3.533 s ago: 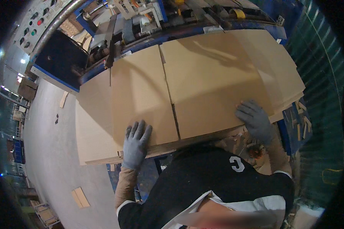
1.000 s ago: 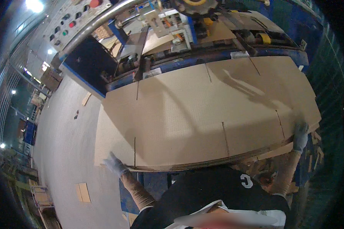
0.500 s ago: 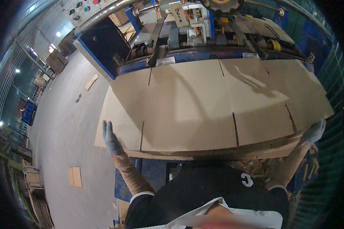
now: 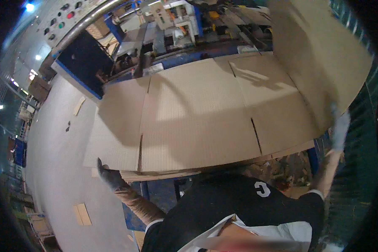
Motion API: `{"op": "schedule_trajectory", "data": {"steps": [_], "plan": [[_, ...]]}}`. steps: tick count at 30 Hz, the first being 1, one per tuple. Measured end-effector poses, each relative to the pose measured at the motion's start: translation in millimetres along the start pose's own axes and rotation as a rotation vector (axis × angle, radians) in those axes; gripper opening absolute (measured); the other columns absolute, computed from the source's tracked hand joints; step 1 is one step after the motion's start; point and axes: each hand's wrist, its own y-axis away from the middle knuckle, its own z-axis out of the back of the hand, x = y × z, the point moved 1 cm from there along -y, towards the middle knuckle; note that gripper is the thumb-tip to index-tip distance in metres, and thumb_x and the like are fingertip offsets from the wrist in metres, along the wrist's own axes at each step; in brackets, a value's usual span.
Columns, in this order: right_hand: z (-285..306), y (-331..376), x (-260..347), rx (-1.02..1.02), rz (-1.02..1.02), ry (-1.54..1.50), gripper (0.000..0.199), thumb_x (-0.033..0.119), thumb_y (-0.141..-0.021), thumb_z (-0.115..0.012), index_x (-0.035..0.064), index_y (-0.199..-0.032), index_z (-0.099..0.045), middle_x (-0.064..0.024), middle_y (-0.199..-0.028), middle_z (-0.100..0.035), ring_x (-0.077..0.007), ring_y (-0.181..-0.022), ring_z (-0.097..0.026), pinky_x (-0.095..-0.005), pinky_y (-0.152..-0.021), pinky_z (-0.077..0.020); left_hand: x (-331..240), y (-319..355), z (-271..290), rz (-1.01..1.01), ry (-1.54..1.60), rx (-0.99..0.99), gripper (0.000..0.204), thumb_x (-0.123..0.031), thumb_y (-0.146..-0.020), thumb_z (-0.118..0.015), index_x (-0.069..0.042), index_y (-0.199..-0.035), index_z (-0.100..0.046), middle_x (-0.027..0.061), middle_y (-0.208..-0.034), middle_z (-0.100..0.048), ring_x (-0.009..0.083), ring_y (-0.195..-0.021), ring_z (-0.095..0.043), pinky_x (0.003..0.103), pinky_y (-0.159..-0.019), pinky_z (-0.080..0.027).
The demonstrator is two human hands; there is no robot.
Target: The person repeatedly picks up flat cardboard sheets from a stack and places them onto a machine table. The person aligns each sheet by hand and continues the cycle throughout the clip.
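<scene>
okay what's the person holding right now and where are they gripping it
A large cardboard sheet. The left hand grips its near left corner; the right hand holds the right end, where a flap is folding upward.

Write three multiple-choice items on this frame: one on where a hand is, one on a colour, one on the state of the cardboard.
1. Where is the gloved left hand?
A. At the near left corner of the flat brown slotted cardboard sheet
B. On the control panel
C. On the floor

2. What colour is the frame of the machine behind the sheet?
A. Red
B. Blue
C. Yellow

3. How does the sheet's right end panel stand?
A. Flat on the stack
B. Torn off
C. Folded upward

Answers: 1 A, the grey glove sits under that corner. 2 B, blue rails and side plates show. 3 C, the panel rises above the gloved right hand at its edge.
</scene>
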Motion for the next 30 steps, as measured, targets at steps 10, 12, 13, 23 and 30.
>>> {"op": "schedule_trajectory", "data": {"steps": [10, 12, 13, 23, 30], "plan": [[-118, 110, -1, 0.889, 0.98, 0.527, 0.06, 0.054, -0.078, -0.057, 0.0147, -0.122, -0.058, -0.0119, -0.135, -0.051, -0.0335, -0.129, -0.042, -0.0516, -0.109, -0.0297, 21, 125, -140, -0.792, -1.106, 1.259, 0.049, -0.003, -0.081, -0.053, -0.01, -0.129, -0.054, 0.0213, -0.137, -0.048, 0.0395, -0.125, -0.047, 0.051, -0.107, -0.033], [-125, 104, 0, 0.906, 1.017, 0.498, 0.058, 0.052, -0.081, -0.056, 0.0165, -0.126, -0.056, -0.011, -0.137, -0.049, -0.0334, -0.129, -0.042, -0.0518, -0.111, -0.0274, 34, 136, -156, -0.888, -1.417, 1.417, 0.05, -0.006, -0.079, -0.054, -0.013, -0.129, -0.054, 0.0198, -0.138, -0.046, 0.04, -0.127, -0.044, 0.053, -0.108, -0.031], [-129, 101, -1, 0.906, 1.023, 0.483, 0.059, 0.054, -0.081, -0.056, 0.0162, -0.126, -0.056, -0.0113, -0.137, -0.049, -0.0332, -0.129, -0.042, -0.0516, -0.111, -0.0273, 39, 137, -161, -0.902, -1.45, 1.415, 0.051, -0.007, -0.079, -0.055, -0.014, -0.129, -0.054, 0.0194, -0.138, -0.046, 0.0399, -0.127, -0.044, 0.054, -0.108, -0.031], [-185, 54, 8, 0.844, 1.078, 0.35, 0.071, 0.063, -0.078, -0.057, 0.0059, -0.12, -0.057, -0.0135, -0.134, -0.051, -0.0333, -0.128, -0.042, -0.0496, -0.109, -0.0285, 60, 94, -168, -1.015, -1.36, 1.268, 0.058, -0.01, -0.078, -0.056, -0.012, -0.135, -0.047, 0.0186, -0.141, -0.043, 0.041, -0.128, -0.042, 0.056, -0.107, -0.03], [-273, -18, 24, 0.765, 1.009, 0.362, 0.072, 0.059, -0.078, -0.059, 0.0064, -0.127, -0.053, -0.0158, -0.133, -0.051, -0.0356, -0.125, -0.043, -0.0458, -0.103, -0.0347, 121, 13, -251, -1.13, -1.159, 1.082, 0.063, -0.017, -0.075, -0.068, -0.01, -0.134, -0.047, 0.0189, -0.135, -0.049, 0.0371, -0.129, -0.041, 0.054, -0.108, -0.028]]}}
